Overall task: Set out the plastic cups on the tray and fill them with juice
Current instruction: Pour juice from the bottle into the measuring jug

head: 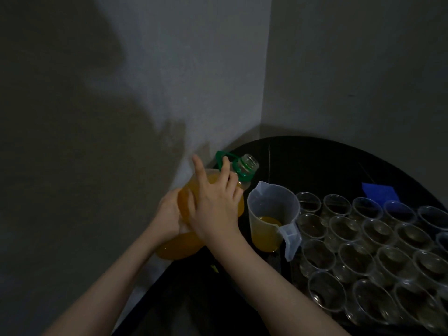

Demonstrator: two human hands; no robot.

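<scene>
Tilting the big juice bottle [208,204], uncapped, mouth angled toward the jug [272,215] just beside it on the black counter [315,161]. Cradling the bottle's underside with the left hand [169,214]; gripping near the green handle with the right hand [214,200], forefinger straying straight. Probably best keeping the mouth over the jug, pouring slowly. Waiting empty alongside: rows of plastic cups [378,243]; tray beneath indistinct.

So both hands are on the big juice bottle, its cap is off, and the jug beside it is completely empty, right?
Not quite. The head view shows the jug already holds some orange juice at the bottom. The rest stands: left hand and right hand hold the uncapped bottle.
</scene>
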